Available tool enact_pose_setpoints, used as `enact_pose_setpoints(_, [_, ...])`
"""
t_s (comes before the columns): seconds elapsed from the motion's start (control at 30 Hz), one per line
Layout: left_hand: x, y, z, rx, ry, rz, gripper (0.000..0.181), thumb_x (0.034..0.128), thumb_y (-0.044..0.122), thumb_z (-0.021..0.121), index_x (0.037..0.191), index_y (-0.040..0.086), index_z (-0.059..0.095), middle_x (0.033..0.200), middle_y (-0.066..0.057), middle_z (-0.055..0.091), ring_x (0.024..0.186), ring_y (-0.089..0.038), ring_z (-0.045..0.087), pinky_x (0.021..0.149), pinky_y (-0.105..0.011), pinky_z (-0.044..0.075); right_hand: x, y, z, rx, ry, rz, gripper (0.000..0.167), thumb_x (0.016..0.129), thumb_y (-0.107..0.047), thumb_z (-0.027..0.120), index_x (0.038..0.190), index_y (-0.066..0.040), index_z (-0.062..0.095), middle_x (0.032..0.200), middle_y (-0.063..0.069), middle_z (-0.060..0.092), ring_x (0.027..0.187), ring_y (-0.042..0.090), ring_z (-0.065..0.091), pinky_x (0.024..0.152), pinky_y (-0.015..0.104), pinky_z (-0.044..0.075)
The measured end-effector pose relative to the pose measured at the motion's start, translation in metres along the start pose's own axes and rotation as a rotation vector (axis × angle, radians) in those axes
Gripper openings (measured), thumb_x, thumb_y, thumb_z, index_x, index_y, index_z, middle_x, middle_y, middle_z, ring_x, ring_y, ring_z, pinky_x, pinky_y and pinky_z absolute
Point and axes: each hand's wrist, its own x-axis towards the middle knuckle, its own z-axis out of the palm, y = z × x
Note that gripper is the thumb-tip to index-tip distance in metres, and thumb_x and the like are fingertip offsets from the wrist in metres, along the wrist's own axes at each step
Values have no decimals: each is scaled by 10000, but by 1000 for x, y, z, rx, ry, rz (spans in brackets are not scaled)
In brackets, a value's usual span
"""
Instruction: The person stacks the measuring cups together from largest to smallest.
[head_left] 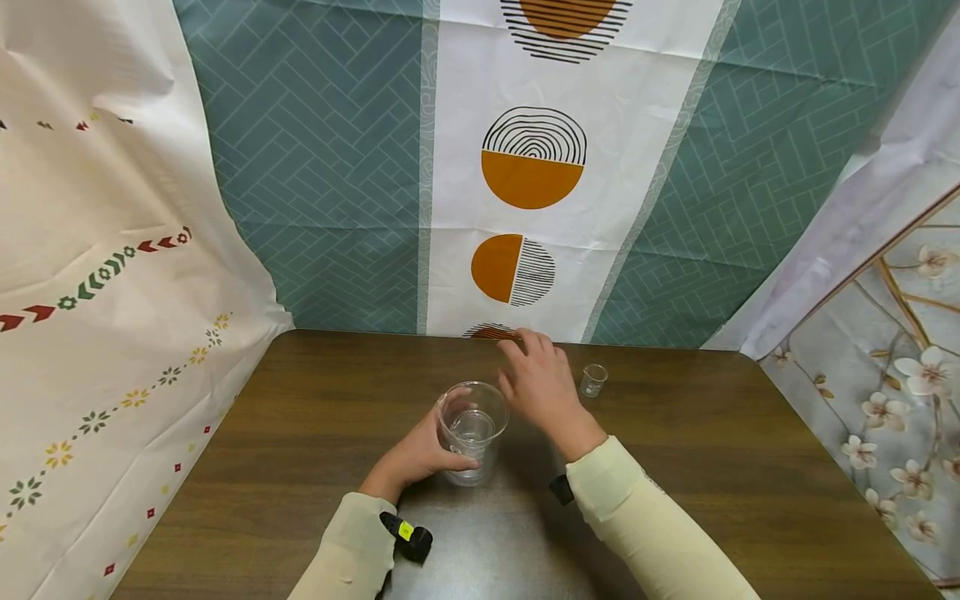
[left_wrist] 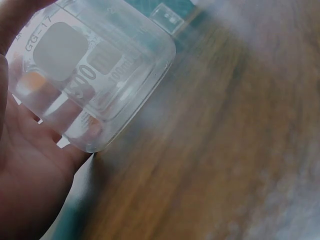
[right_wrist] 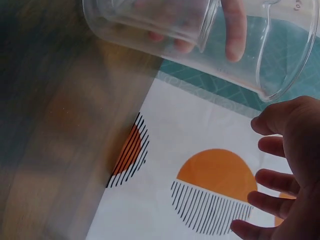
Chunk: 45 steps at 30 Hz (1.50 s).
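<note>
My left hand point(head_left: 423, 450) grips a large clear glass beaker point(head_left: 489, 457), thumb in front and fingers behind. Printed "GG-17" and "500" show on its wall in the left wrist view. A smaller beaker point(left_wrist: 119, 77) marked "100ml" sits inside it, near the base. Whether the large beaker touches the table cannot be told. To the right of its rim, my right hand point(head_left: 542, 383) is raised with nothing in it, its fingers point(right_wrist: 272, 200) apart and loosely bent. Just beyond that hand, a tiny beaker point(head_left: 593, 381) stands upright on the table.
The brown wooden table point(head_left: 720, 475) ends at a hanging green and white curtain point(head_left: 345, 167) at the back. A cream patterned cloth point(head_left: 97, 333) hangs at the left, and a floral cloth point(head_left: 892, 433) at the right.
</note>
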Motion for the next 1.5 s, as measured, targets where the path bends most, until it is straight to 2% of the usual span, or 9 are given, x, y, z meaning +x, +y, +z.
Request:
enact_pose_setpoints(0.37, [0,1,0,-1,-2,-21,1035,651,116,898,1471,239,278,1451,-106,446,1333,-212,423,976,-217,428,-1,8,3,7,-11,42,382,869,-281,688,1225,-166,608,1303,125,552,1171,359,543,852,537,485])
enact_pose_setpoints(0.53, [0,0,0,-7,0,-13,1025,655,106,894,1467,232,282,1449,-113,441,1330,-205,426,969,-221,438,0,11,4,-6,-26,56,370,879,-287,670,1224,-172,604,1302,125,549,1169,361,544,850,538,484])
enact_pose_setpoints(1.07, [0,0,0,-20,-11,16,997,668,84,882,1462,209,292,1441,-150,445,1341,-331,400,962,-216,441,-2,21,6,-12,-21,75,362,867,-266,685,1207,-163,615,1295,126,552,1154,371,544,851,551,473])
enact_pose_setpoints(1.5, [0,-1,0,12,2,-9,1009,652,101,895,1452,257,300,1431,-89,466,1321,-214,433,975,-219,430,-3,27,4,-15,-38,99,392,865,-255,688,1240,-174,609,1295,124,545,1167,373,532,846,558,464])
